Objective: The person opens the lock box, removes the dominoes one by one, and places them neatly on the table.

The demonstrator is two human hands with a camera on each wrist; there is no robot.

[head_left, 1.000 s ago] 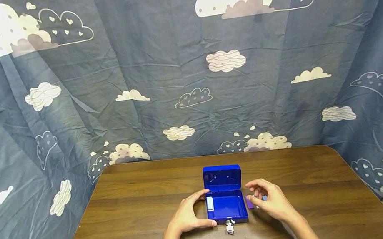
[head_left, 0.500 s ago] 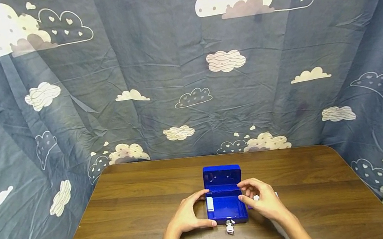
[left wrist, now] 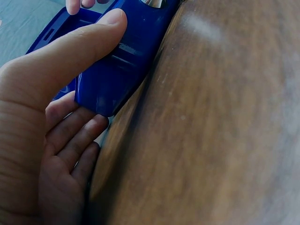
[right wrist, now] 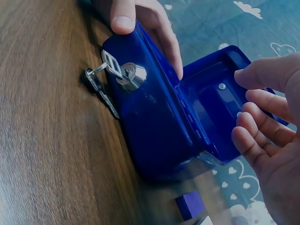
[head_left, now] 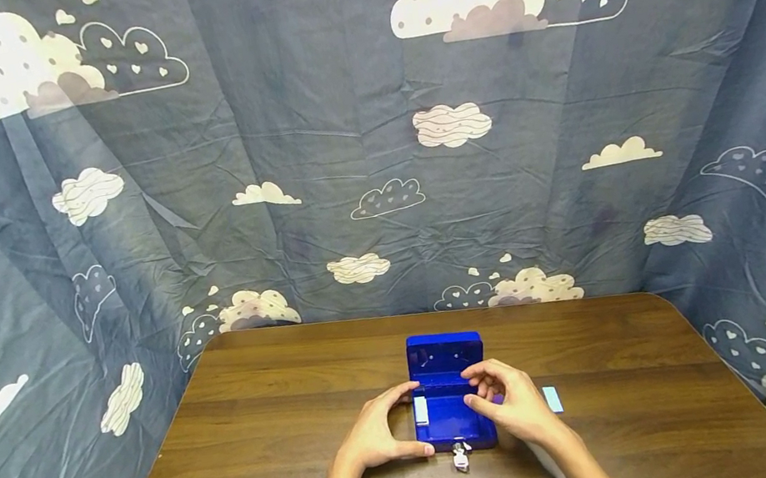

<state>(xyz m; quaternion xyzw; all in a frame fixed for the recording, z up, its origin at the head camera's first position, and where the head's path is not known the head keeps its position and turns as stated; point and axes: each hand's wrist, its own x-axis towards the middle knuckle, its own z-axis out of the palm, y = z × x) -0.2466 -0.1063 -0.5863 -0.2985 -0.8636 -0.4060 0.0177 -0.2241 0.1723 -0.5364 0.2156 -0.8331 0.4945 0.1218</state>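
A blue cash box (head_left: 459, 421) stands on the table with its lid (head_left: 445, 354) raised. Keys (head_left: 461, 457) hang from the lock (right wrist: 133, 76) on its front. My left hand (head_left: 373, 433) grips the box's left side, thumb at the front and fingers toward the back. Inside, by the left wall, is a small white block (head_left: 421, 411). Over the box's right part hovers my right hand (head_left: 521, 406), thumb and fingers apart; nothing shows between them in the right wrist view. A purple block (right wrist: 190, 205) lies to the right of the box, mostly hidden by that hand in the head view.
A light blue block (head_left: 552, 399) lies on the brown wooden table (head_left: 288, 399) right of my right hand. Behind the table hangs a grey-blue curtain (head_left: 305, 134) with cloud prints.
My right hand has moved left from beside the box to over its right part, uncovering the light blue block. My left hand has kept its grip on the box.
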